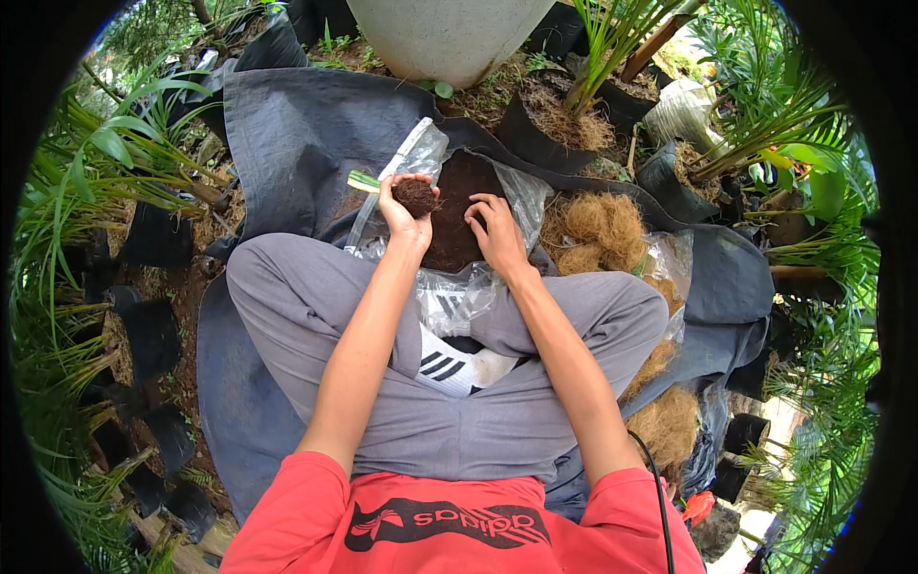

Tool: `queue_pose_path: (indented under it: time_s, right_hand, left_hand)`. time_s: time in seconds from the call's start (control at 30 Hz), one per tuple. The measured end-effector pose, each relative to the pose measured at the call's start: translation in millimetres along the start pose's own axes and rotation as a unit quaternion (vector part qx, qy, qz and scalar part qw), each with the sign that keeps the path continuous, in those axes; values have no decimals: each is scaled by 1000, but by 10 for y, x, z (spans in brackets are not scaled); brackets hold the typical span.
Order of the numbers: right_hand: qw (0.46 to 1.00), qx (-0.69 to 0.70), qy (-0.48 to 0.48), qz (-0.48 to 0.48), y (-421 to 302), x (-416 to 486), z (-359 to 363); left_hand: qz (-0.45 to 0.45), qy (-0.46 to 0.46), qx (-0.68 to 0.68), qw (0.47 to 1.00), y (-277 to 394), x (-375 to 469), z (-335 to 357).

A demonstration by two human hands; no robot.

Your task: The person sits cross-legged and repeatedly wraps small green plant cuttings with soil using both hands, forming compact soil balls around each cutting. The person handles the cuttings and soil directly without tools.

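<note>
Cupped in my left hand (405, 222) is a round clump of dark soil (414, 197). A green leaf with pale yellow edges (363, 181) sticks out to the left past that hand; whether it joins the clump is hidden. My right hand (496, 233) hovers over or rests on the loose dark soil (459, 208), its fingers bent and slightly apart, with nothing seen in them. This soil lies in an opened clear plastic bag (527, 204) in front of my crossed legs.
Brown coconut-like fibre balls (602, 229) lie to the right, with more fibre (663, 427) beside my knee. A dark ground sheet (287, 136) spreads under me. Potted palms in black grow bags (549, 129) surround it, and a large pale planter (459, 36) stands ahead. A black cable (656, 488) hangs by my right arm.
</note>
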State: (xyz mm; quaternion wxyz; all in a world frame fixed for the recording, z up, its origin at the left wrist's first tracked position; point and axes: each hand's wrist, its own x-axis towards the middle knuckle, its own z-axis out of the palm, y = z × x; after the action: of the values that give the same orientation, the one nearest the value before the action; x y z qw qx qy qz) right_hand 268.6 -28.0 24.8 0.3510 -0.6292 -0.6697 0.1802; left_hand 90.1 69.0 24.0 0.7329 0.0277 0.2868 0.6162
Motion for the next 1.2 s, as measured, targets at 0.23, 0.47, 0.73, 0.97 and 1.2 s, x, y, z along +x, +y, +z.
queue_pose_path:
  time_s: [0.23, 0.47, 0.73, 0.97, 1.2]
  right_hand:
    - [1000, -9, 1, 9, 6, -16, -22]
    - [1000, -3, 3, 8, -8, 0, 14]
    - [1000, -11, -17, 12, 43, 11, 16]
    - [998, 60, 29, 20, 76, 73, 31]
    - [952, 105, 273, 93, 84, 113, -165]
  left_hand:
    - [-1, -5, -9, 1000, 0, 2, 18]
    - [-3, -13, -20, 1000, 13, 0, 14]
    - [1, -19, -20, 1000, 13, -15, 34]
    - [-6, -17, -25, 1000, 22, -9, 19]
    - [-3, -8, -20, 1000, 20, -8, 29]
